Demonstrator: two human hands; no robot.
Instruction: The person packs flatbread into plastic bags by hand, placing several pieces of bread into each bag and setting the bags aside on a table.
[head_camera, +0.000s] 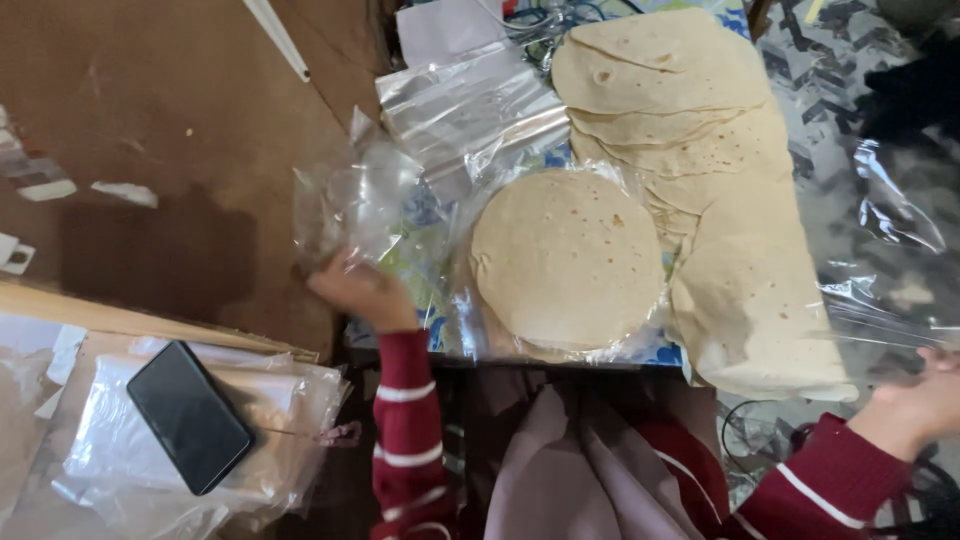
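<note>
The left hand (358, 290) has its fingers curled, pinching the crumpled edge of a clear plastic bag (350, 205) at the desk's (430, 215) left side. Just beside it lies a round stack of pale flatbreads (567, 258) inside clear wrap. The right hand (925, 400) grips a clear plastic sheet (890, 300) at the right edge, fingers closed on it. More overlapping flatbreads (700, 150) lie between.

Small food-packing spot: stacked flatbreads (690, 150), clear plastic bags (470, 110), cardboard floor (180, 180)

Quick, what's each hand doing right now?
Left hand: closed on a clear plastic bag.
Right hand: touching a clear plastic sheet; its grip cannot be told.
</note>
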